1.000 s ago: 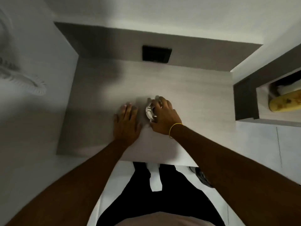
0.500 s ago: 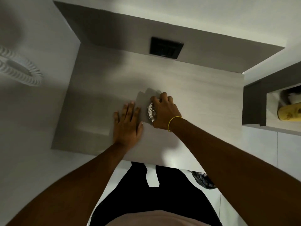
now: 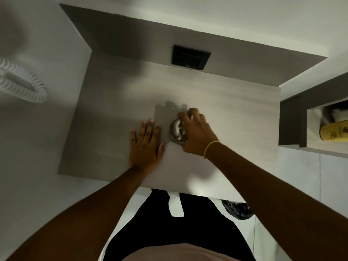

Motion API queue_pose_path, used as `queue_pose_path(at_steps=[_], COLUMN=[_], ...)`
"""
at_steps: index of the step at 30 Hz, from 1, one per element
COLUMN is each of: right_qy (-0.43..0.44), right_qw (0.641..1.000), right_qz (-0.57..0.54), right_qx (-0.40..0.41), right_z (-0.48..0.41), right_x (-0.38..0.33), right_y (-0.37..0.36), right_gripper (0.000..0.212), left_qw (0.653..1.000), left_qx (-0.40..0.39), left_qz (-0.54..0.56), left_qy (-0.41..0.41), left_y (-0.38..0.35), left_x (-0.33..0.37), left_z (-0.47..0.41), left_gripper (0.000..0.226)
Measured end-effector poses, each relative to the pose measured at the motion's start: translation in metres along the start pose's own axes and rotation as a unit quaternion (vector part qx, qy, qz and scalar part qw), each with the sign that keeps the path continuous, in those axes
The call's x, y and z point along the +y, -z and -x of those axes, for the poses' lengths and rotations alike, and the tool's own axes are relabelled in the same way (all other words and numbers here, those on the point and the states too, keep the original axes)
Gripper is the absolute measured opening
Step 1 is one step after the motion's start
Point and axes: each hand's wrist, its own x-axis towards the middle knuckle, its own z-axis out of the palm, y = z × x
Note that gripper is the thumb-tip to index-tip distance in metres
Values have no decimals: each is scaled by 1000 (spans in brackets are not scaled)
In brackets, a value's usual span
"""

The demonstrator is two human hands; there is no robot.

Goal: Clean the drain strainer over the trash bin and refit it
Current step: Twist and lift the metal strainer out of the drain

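Note:
A round shiny metal drain strainer (image 3: 178, 132) sits in the middle of a pale grey counter (image 3: 235, 117). My right hand (image 3: 197, 136) curls over its right side with fingers gripping its rim; most of the strainer is hidden under the fingers. My left hand (image 3: 146, 146) lies flat on the counter just left of the strainer, fingers spread, holding nothing. A bin with a dark plastic liner (image 3: 237, 209) shows on the floor below the counter's front edge, right of my legs.
A black square plate (image 3: 190, 57) is set in the dark back wall. A white ribbed hose (image 3: 24, 85) coils at the left. A niche on the right holds a yellow container (image 3: 334, 133). White tiled floor lies below.
My right hand has closed further over the strainer and tilted it on edge. The left hand has stayed flat beside it. The view shifted slightly downward.

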Motion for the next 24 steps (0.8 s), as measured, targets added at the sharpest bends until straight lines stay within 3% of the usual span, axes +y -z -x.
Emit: queue_pose_path(at_steps=[4, 10, 18, 24], right_qy=[-50, -109, -99, -91], right_qw=[997, 994, 994, 993], right_qz=[-23, -23, -31, -27], right_qx=[47, 17, 34, 64], right_z=[16, 37, 42, 48], right_x=[37, 75, 89, 94], right_y=[14, 7, -14, -25], right_gripper=[103, 107, 117, 110], left_qw=[1000, 999, 999, 999], left_qx=[14, 31, 36, 40], left_qz=[2, -10, -10, -12], left_qy=[-4, -9, -7, -9], left_y=[0, -4, 0, 2], left_x=[1, -2, 0, 2], left_z=[0, 1, 1, 2], left_gripper=[70, 67, 67, 67])
